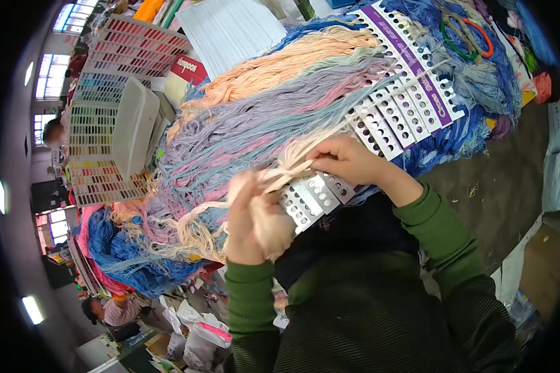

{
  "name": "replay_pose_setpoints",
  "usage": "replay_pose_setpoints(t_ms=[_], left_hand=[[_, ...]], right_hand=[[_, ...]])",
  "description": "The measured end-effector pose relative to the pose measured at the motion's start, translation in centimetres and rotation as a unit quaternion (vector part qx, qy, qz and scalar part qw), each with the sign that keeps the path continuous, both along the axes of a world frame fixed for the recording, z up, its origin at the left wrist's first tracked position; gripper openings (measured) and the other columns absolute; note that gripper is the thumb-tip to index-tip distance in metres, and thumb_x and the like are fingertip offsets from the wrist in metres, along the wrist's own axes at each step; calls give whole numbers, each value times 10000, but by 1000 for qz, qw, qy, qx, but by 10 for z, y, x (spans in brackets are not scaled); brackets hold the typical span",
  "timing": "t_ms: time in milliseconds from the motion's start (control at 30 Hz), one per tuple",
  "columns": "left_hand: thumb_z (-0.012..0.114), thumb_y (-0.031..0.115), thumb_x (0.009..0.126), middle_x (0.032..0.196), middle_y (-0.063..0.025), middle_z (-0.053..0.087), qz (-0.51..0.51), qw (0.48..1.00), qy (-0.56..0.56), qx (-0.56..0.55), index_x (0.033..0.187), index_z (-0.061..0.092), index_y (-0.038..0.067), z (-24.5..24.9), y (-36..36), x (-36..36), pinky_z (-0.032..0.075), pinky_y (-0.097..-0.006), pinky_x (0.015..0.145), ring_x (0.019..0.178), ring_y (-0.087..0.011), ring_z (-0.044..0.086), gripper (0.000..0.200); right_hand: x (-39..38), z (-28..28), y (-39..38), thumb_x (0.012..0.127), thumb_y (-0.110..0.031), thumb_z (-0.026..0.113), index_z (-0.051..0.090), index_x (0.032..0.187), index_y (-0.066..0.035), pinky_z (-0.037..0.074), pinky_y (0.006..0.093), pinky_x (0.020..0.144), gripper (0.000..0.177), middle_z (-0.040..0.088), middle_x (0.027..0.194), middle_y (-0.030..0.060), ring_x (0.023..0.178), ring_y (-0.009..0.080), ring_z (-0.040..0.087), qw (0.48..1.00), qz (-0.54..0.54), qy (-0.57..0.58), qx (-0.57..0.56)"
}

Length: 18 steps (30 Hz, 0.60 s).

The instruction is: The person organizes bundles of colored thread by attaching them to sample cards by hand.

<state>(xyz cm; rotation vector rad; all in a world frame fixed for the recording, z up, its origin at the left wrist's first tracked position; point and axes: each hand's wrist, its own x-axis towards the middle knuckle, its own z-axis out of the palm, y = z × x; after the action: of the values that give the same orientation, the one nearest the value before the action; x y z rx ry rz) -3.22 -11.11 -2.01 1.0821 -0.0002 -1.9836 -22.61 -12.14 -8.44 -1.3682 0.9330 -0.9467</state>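
Observation:
My right hand (342,158) pinches a bundle of cream embroidery thread (297,149) between thumb and fingertips. Blurred by motion, my left hand (246,217) is closed round the same cream strands to the left. Beneath both hands lie white punched thread cards (303,208), partly covered by thread. Farther up, a long purple-and-white thread organizer card (410,65) has round holes, with threads running to it. Lavender skeins (230,121) and peach skeins (280,62) stretch across the table beyond my hands.
Scissors (466,38) with green and orange handles rest on blue thread at the upper right. At left stand a color chart (96,130) and a translucent plastic bin (134,127). A printed sheet (230,34) and red notebook (190,68) lie behind. Another person (118,311) sits lower left.

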Motion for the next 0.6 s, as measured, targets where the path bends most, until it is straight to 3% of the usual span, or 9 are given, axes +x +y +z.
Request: replay_pose_setpoints(t_ms=[67, 100, 167, 267, 433, 467, 533, 567, 600], left_hand=[[474, 170, 802, 785, -76, 524, 23, 997, 63, -39, 923, 469, 24, 11, 1, 33, 415, -206, 470, 563, -107, 477, 189], [467, 186, 806, 804, -85, 525, 16, 990, 121, -67, 922, 470, 20, 10, 2, 60, 427, -215, 475, 586, -112, 496, 203], [453, 228, 814, 819, -96, 532, 79, 987, 15, -137, 898, 484, 12, 19, 5, 104, 455, -253, 534, 678, -143, 532, 234], [471, 136, 774, 923, -118, 536, 120, 942, -199, -242, 1026, 464, -28, 22, 12, 159, 426, -309, 772, 828, -204, 530, 301], [517, 123, 762, 725, -54, 505, 223, 785, -499, -290, 924, 519, -11, 30, -2, 129, 431, -245, 589, 664, -136, 505, 210], [533, 126, 756, 675, -42, 496, 205, 781, -513, -290, 915, 531, -16, 27, -3, 101, 423, -228, 564, 618, -126, 498, 214], [462, -2, 705, 841, -84, 537, 1, 776, -551, -307, 1019, 485, -68, 30, 9, 39, 426, -215, 606, 646, -105, 517, 322], [473, 34, 748, 753, -44, 536, -51, 805, -488, -333, 979, 516, -52, 10, 10, 21, 404, -200, 536, 564, -93, 490, 250], [481, 64, 766, 725, -33, 533, -147, 773, -486, -380, 961, 524, -37, -6, 4, 7, 387, -190, 521, 556, -86, 475, 223]], right_hand=[[-4, 14, 4, 741, -111, 525, 573, 862, -27, 368, 241, 664, 155, 565, 729, 24, 688, 87, 497, 996, 4, 34, 77], [-5, 12, 4, 724, -108, 524, 573, 849, -39, 350, 250, 692, 150, 559, 722, 16, 693, 97, 492, 997, 7, 81, 9], [-1, 5, 4, 691, -101, 521, 572, 822, -63, 314, 267, 748, 146, 545, 708, -1, 703, 119, 482, 976, 18, 173, -129], [3, 0, 1, 653, -99, 511, 571, 777, -78, 275, 278, 773, 139, 526, 662, -1, 701, 143, 468, 983, 12, 151, -104], [0, 2, 1, 701, -152, 491, 592, 785, -85, 298, 338, 764, 147, 541, 658, 28, 713, 174, 486, 987, 7, 133, -89], [0, 6, 2, 738, -156, 477, 593, 793, -86, 293, 335, 776, 147, 548, 673, 37, 765, 173, 495, 982, 15, 159, -97], [6, -5, 0, 747, -154, 474, 588, 800, -78, 315, 327, 757, 146, 551, 680, 42, 764, 183, 501, 984, -15, 107, -140], [8, -8, -1, 752, -152, 473, 585, 804, -74, 326, 323, 748, 146, 553, 684, 44, 763, 188, 504, 983, -29, 81, -162], [7, -6, -2, 759, -112, 465, 567, 825, -53, 374, 280, 646, 136, 543, 670, 38, 660, 154, 503, 984, -38, 61, -164]])
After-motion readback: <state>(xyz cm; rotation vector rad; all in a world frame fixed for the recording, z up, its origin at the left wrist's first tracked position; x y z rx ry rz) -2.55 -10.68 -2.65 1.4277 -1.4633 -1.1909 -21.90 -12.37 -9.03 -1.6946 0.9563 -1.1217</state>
